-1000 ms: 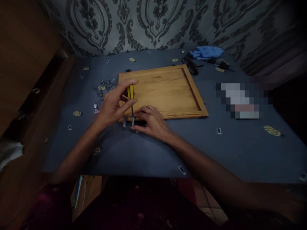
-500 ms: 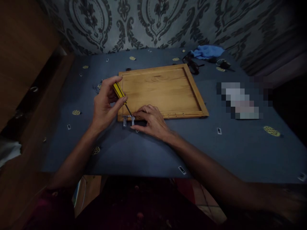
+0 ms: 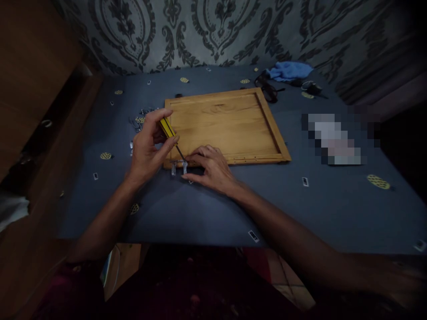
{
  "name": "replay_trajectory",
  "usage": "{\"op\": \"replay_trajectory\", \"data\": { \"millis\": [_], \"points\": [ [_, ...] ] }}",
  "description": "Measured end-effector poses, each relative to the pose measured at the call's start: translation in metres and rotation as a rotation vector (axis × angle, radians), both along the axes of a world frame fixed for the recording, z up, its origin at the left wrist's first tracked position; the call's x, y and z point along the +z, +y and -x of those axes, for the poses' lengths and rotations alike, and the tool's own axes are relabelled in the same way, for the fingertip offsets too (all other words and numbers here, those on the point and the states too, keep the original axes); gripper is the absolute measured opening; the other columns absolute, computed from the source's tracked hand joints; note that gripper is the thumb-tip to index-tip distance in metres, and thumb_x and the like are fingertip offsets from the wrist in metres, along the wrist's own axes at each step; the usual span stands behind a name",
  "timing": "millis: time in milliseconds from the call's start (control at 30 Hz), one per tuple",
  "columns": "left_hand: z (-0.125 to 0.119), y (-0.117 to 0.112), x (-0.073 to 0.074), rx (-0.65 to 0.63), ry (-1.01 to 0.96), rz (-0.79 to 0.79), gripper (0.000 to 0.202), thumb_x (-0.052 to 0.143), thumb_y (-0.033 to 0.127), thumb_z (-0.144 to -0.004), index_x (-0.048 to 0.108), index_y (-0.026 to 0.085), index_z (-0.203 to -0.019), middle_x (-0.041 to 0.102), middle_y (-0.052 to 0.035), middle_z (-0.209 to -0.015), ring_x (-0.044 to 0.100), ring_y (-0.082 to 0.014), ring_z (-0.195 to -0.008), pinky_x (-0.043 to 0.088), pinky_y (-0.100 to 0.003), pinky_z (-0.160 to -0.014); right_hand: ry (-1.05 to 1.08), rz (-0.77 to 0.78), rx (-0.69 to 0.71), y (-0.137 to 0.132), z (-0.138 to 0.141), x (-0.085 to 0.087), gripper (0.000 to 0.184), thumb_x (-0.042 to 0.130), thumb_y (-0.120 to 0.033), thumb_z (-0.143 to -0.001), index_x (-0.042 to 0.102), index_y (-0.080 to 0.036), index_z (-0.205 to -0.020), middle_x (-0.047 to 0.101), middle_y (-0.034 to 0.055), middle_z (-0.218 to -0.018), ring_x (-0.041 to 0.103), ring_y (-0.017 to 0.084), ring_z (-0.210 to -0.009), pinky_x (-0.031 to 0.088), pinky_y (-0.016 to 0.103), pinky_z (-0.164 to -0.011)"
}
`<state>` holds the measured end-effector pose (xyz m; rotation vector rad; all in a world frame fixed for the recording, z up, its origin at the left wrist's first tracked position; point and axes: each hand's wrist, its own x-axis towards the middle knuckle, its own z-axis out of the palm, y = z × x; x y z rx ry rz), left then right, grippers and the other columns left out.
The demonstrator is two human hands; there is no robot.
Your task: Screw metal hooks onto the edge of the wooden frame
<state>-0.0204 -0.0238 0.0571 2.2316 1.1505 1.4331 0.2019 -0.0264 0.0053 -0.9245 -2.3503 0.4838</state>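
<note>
My left hand (image 3: pixel 147 144) is closed round the yellow-and-black handle of a screwdriver (image 3: pixel 167 128). The screwdriver slants down to the right, its tip meeting a small clear plastic piece (image 3: pixel 185 167) at the near edge of a wooden frame (image 3: pixel 285 153). Thumb and fingers of my right hand (image 3: pixel 213 171) pinch around that piece, with the fingers resting on the frame's near rail. Just left of it, a second clear piece (image 3: pixel 173 169) hangs over the same edge. The frame lies flat, its shallow recessed panel facing up.
Small metal parts (image 3: pixel 136 124) lie left of the frame, partly behind my left hand. Eyeglasses (image 3: pixel 270 91), a blue cloth (image 3: pixel 289 71) and a dark object (image 3: pixel 312 87) sit at the back right. A pixelated patch covers something on the right. The tablecloth (image 3: pixel 213 218) is dark blue.
My left hand has shifted very slightly on the screwdriver, uncovering more of the small parts behind it. The screwdriver tip, right hand and frame stay in place.
</note>
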Motion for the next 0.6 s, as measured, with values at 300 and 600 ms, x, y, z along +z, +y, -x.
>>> {"op": "replay_trajectory", "data": {
  "millis": [300, 600],
  "points": [
    [-0.0029, -0.0012, 0.0007, -0.004, 0.031, -0.036, 0.052, 0.065, 0.056, -0.099, 0.047, 0.036, -0.144, 0.063, -0.0042, -0.122, 0.074, -0.0162, -0.095, 0.065, -0.029, -0.080, -0.016, 0.020, -0.011, 0.0000, 0.0006, 0.0003, 0.056, 0.072, -0.067, -0.089, 0.077, -0.020, -0.120, 0.071, 0.0118, -0.114, 0.061, 0.031, -0.106, 0.043, 0.044, -0.091],
    [-0.0102, 0.0045, 0.0073, 0.052, 0.093, -0.108, 0.045, 0.066, 0.055, -0.099, 0.054, 0.033, -0.137, 0.066, -0.0028, -0.116, 0.069, -0.0121, -0.081, 0.061, -0.022, -0.067, -0.012, 0.006, -0.020, 0.0001, 0.0006, -0.0011, 0.057, 0.068, -0.071, -0.090, 0.077, -0.022, -0.118, 0.072, 0.0111, -0.113, 0.062, 0.031, -0.106, 0.044, 0.045, -0.091]
  ]
}}
